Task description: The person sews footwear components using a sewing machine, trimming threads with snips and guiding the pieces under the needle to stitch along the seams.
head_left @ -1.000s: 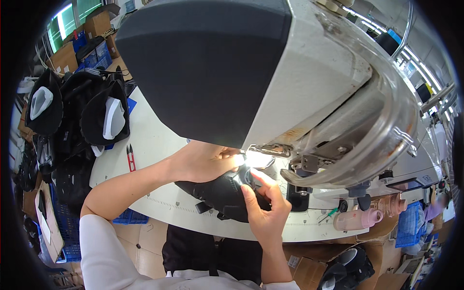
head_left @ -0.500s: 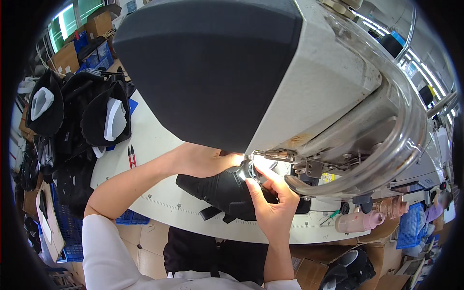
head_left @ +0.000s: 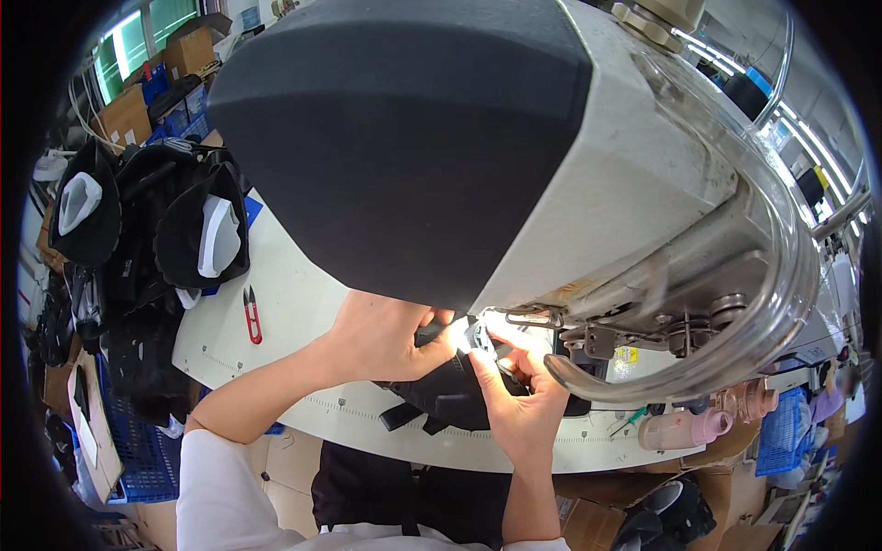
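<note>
Under the head of a large sewing machine (head_left: 395, 156), black on the front and pale grey on the side, both my hands work close to the brightly lit needle area. A black sewn fabric piece (head_left: 450, 409) with short straps lies on the white table beneath them. My left hand (head_left: 386, 342) is closed on its far left part, fingers curled under the machine head. My right hand (head_left: 522, 395) pinches a small greyish edge of the piece between thumb and fingers, right beside the left fingertips. Glare and the machine head hide the exact stitching spot.
Red-handled thread snips (head_left: 252, 317) lie left on the white table (head_left: 294, 308). Black pieces with white linings (head_left: 197, 230) are heaped farther left. A clear curved guard tube (head_left: 735, 372) hangs right of my right hand. Pink bottles (head_left: 684, 429) stand at the right edge by a green-handled tool (head_left: 630, 419).
My left hand has shifted down and turned, its thumb and curled fingers now showing. The black piece has turned and is more covered by that hand. My right hand stays at about the same place.
</note>
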The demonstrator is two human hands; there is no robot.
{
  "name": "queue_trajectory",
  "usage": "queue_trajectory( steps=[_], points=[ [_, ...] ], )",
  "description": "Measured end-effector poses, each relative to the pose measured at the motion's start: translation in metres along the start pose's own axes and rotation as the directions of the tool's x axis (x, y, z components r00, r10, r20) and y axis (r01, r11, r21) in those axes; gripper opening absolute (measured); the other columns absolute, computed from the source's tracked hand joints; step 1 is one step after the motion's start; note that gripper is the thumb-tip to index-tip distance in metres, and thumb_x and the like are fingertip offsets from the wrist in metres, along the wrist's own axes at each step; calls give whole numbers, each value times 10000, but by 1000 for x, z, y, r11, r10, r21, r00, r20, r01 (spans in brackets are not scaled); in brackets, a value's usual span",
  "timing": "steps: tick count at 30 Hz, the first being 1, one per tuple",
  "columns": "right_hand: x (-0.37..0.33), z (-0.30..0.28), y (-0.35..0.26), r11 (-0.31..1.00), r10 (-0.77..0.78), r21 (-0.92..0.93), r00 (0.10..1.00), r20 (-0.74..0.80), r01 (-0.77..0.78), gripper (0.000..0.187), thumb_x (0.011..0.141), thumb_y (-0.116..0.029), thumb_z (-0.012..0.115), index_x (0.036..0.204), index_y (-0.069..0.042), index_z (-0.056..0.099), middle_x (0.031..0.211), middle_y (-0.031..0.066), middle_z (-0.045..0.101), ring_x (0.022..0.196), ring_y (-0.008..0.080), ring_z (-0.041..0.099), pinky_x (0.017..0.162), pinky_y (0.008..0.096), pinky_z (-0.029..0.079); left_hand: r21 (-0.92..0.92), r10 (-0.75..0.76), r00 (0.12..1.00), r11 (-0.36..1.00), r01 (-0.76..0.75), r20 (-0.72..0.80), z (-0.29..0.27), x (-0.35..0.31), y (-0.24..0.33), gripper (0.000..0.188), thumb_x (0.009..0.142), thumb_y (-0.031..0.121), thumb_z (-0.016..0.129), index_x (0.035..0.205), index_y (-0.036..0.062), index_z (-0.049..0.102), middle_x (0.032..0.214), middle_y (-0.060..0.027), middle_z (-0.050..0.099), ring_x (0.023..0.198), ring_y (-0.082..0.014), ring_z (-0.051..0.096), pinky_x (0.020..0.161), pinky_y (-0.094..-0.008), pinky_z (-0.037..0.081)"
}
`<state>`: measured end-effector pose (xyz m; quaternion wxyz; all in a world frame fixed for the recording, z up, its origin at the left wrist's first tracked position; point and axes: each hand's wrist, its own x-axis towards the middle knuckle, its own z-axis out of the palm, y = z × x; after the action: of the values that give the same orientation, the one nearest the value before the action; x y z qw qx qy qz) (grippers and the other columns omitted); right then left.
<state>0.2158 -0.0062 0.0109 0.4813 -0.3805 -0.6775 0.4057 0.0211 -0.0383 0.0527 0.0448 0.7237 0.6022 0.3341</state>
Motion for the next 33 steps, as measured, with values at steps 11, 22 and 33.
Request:
queue_trajectory(
  steps=[11,22,33],
  points=[
    [1,4,-8,987,137,86,990,13,-138,278,835,-37,761,1105,3,707,628,-93,465,561,-1,397,533,169,283,-36,207,969,976,-214,-137,3,4,-14,156,681,114,678,823,98,615,559,-9,540,462,-191,508,474,-333,388],
    [19,-36,100,992,105,-92,980,167,-91,312,853,-122,770,1138,-27,683,907,2,647,793,53,563,724,202,448,230,192,949,964,-135,-250,16,-37,40,372,674,294,755,965,101,625,1030,-68,556,1018,-252,532,958,-480,349],
    [44,-31,16,852,511,-20,823,246,-523,256,854,-132,771,1078,-32,700,1059,59,687,884,87,612,795,243,493,215,174,951,969,-120,-255,29,-41,13,408,698,386,765,950,103,612,1079,-72,562,1033,-266,534,942,-485,344]
  ],
)
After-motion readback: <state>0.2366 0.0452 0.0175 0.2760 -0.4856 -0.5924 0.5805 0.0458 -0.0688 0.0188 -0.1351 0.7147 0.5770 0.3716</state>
